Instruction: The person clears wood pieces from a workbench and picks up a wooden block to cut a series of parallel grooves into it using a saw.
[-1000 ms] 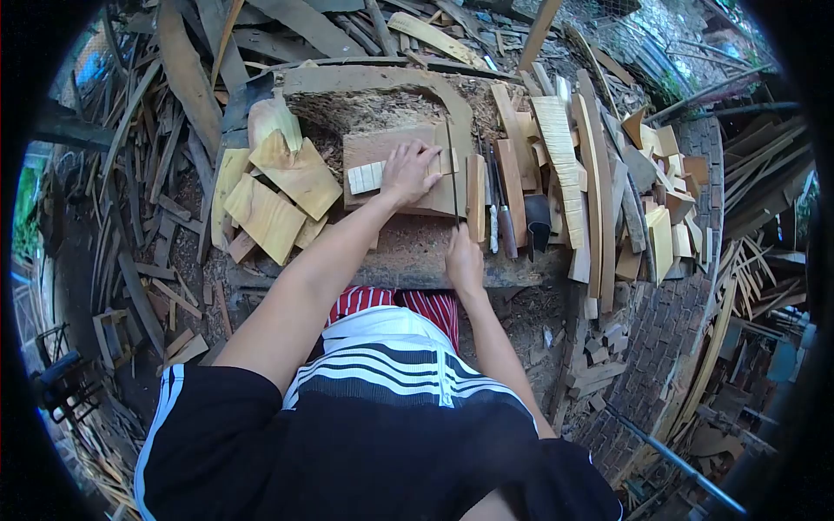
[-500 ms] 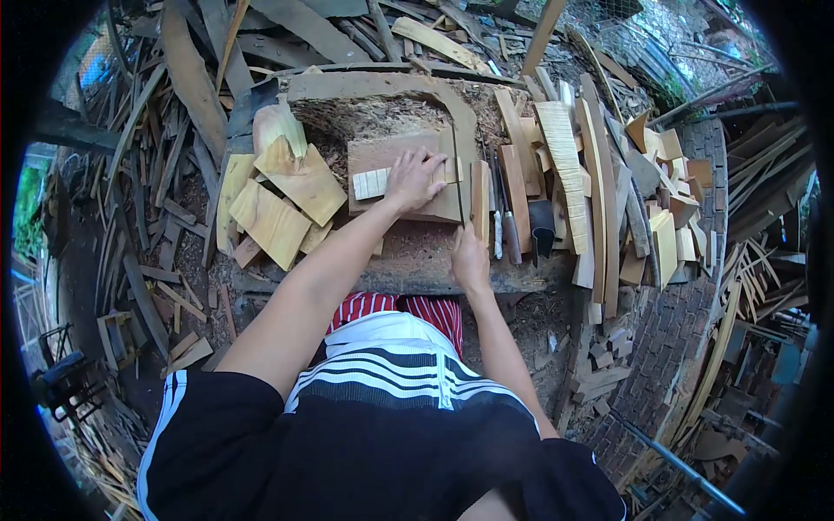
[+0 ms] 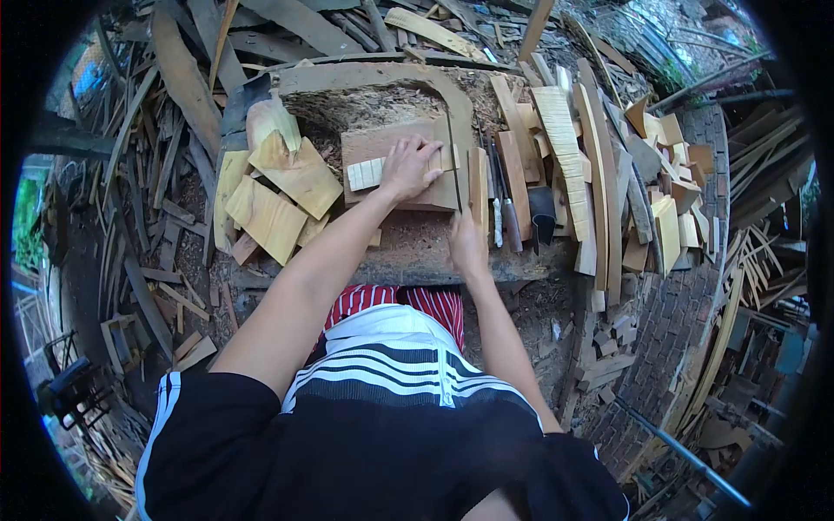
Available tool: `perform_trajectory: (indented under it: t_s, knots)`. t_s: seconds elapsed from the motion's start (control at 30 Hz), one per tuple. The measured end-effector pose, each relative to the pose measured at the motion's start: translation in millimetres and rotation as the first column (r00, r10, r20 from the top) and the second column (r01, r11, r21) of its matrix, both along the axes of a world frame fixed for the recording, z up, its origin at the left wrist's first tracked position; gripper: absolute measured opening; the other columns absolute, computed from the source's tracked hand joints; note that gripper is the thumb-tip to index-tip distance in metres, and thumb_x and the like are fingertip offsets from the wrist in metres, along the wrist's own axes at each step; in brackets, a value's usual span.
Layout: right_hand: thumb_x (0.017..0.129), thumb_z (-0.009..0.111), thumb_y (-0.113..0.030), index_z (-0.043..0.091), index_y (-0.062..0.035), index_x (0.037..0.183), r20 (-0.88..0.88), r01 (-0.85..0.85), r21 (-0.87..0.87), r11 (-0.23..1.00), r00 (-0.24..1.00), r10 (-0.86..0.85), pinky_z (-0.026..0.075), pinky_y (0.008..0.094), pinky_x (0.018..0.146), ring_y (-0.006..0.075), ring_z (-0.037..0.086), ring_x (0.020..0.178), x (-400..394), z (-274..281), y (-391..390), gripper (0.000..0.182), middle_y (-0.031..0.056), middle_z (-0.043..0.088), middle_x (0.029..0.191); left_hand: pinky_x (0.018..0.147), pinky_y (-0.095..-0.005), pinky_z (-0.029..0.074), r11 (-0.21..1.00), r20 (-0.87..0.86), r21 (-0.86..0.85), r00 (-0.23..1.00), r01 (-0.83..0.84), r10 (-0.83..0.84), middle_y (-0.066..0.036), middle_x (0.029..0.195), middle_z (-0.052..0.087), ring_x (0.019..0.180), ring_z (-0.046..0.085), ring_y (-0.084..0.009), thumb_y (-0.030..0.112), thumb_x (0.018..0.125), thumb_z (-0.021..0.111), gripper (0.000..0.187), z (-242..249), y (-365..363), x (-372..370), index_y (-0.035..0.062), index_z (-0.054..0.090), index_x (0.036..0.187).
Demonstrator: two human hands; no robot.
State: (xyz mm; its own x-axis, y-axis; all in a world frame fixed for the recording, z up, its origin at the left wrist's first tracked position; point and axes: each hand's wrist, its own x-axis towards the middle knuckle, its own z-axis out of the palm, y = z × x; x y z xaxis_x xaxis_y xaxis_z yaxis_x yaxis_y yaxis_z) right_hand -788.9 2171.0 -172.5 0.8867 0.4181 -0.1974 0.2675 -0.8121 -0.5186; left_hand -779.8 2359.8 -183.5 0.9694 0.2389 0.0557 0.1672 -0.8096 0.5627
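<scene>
My left hand (image 3: 411,169) presses a pale, narrow wooden strip (image 3: 365,174) down on a brown wooden board (image 3: 360,143), its fingers bent over the strip. Crosswise lines mark the strip's left end. Just right of those fingers, the strip's other end (image 3: 449,157) meets a long, thin, dark blade, which looks like a saw (image 3: 453,169) seen edge-on. Its handle is hidden inside my closed right hand (image 3: 469,246), near the front edge of the work block. The blade points away from me across the strip.
Yellowish wood pieces (image 3: 265,217) lie left of the board. To the right are a narrow block (image 3: 478,189), slim long-handled tools (image 3: 498,204), a dark curved piece (image 3: 542,214) and upright planks (image 3: 560,156). Scrap wood (image 3: 187,78) surrounds the block.
My right hand and the blade have slid slightly forward, away from my body. My left hand stays on the strip. The whole view has shifted a little.
</scene>
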Motion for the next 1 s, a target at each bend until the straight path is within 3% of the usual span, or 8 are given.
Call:
perform_trajectory:
  t_s: [0.17, 0.23, 0.33, 0.57, 0.63, 0.83, 0.9, 1.0]
  knots:
    - [0.095, 0.042, -0.018, 0.053, -0.0001, 0.092, 0.068, 0.011, 0.010, 1.000, 0.998, -0.011, 0.048, 0.0574, 0.068, 0.0484, 0.061, 0.075, 32, -9, 29, 0.021, 0.0310, 0.061, 0.074, 0.098, -0.0415, 0.037, 0.999, -0.016, 0.019, 0.999, -0.046, 0.046, -0.007, 0.117, 0.051, 0.112, 0.046, -0.0280, 0.034, 0.079, 0.069, 0.053, 3, -3, 0, 0.0195, 0.053, 0.128]
    - [0.095, 0.042, -0.019, 0.053, 0.0007, 0.092, 0.054, 0.022, 0.039, 0.999, 0.998, -0.024, 0.048, 0.0572, 0.069, 0.0481, 0.061, 0.076, 18, -2, 17, 0.022, 0.0315, 0.061, 0.076, 0.094, -0.0427, 0.040, 0.991, 0.040, 0.077, 0.992, 0.112, -0.115, -0.009, 0.114, 0.051, 0.108, 0.048, -0.0299, 0.034, 0.080, 0.068, 0.053, -2, -2, -5, 0.0176, 0.052, 0.129]
    - [0.095, 0.042, -0.018, 0.053, 0.0013, 0.093, -0.029, 0.063, 0.057, 0.996, 0.998, -0.062, 0.047, 0.0571, 0.068, 0.0484, 0.061, 0.076, 7, 2, 6, 0.023, 0.0315, 0.061, 0.076, 0.093, -0.0426, 0.040, 0.981, 0.082, 0.079, 0.980, 0.176, -0.182, -0.009, 0.114, 0.051, 0.108, 0.048, -0.0297, 0.033, 0.081, 0.067, 0.052, -1, -10, -12, 0.0166, 0.053, 0.128]
    - [0.094, 0.042, -0.017, 0.054, 0.0018, 0.091, 0.020, 0.037, 0.008, 0.999, 0.999, -0.037, 0.047, 0.0569, 0.068, 0.0484, 0.061, 0.077, 32, 5, 17, 0.023, 0.0313, 0.061, 0.076, 0.091, -0.0444, 0.041, 0.995, 0.035, 0.098, 0.999, 0.000, -0.003, -0.009, 0.113, 0.052, 0.106, 0.048, -0.0293, 0.032, 0.080, 0.068, 0.051, 2, -19, -2, 0.0158, 0.054, 0.127]
    - [0.093, 0.042, -0.018, 0.053, 0.0019, 0.089, 0.061, -0.023, 0.054, 0.998, 0.998, 0.020, 0.047, 0.0565, 0.068, 0.0475, 0.062, 0.077, 41, 1, 26, 0.023, 0.0312, 0.061, 0.076, 0.092, -0.0443, 0.041, 0.993, 0.090, 0.119, 0.996, 0.012, -0.023, -0.010, 0.110, 0.052, 0.105, 0.048, -0.0302, 0.031, 0.080, 0.068, 0.052, -3, -9, 8, 0.0163, 0.053, 0.127]
    - [0.095, 0.043, -0.021, 0.053, 0.0000, 0.090, 0.028, 0.054, 0.027, 0.998, 0.998, -0.055, 0.048, 0.0561, 0.067, 0.0478, 0.061, 0.076, 8, -1, 7, 0.024, 0.0310, 0.061, 0.076, 0.094, -0.0415, 0.040, 0.996, 0.067, 0.086, 0.997, 0.024, -0.030, -0.007, 0.114, 0.052, 0.108, 0.048, -0.0286, 0.034, 0.078, 0.070, 0.051, -1, -1, 13, 0.0186, 0.055, 0.125]
    - [0.095, 0.043, -0.021, 0.053, -0.0009, 0.091, -0.061, 0.103, -0.045, 0.994, 0.993, -0.105, 0.048, 0.0559, 0.065, 0.0479, 0.061, 0.074, -19, 12, -13, 0.023, 0.0298, 0.062, 0.074, 0.095, -0.0416, 0.040, 0.992, 0.027, 0.122, 0.999, 0.018, -0.021, -0.007, 0.114, 0.052, 0.108, 0.047, -0.0282, 0.034, 0.079, 0.069, 0.052, 1, -4, 11, 0.0186, 0.055, 0.126]
    - [0.095, 0.043, -0.020, 0.053, -0.0011, 0.090, -0.026, 0.084, -0.045, 0.995, 0.996, -0.085, 0.049, 0.0556, 0.063, 0.0475, 0.061, 0.071, -24, 16, -16, 0.022, 0.0284, 0.062, 0.073, 0.092, -0.0412, 0.040, 0.992, 0.070, 0.125, 0.997, 0.018, -0.027, -0.008, 0.110, 0.052, 0.104, 0.048, -0.0286, 0.032, 0.081, 0.067, 0.051, 0, -4, 9, 0.0170, 0.053, 0.128]
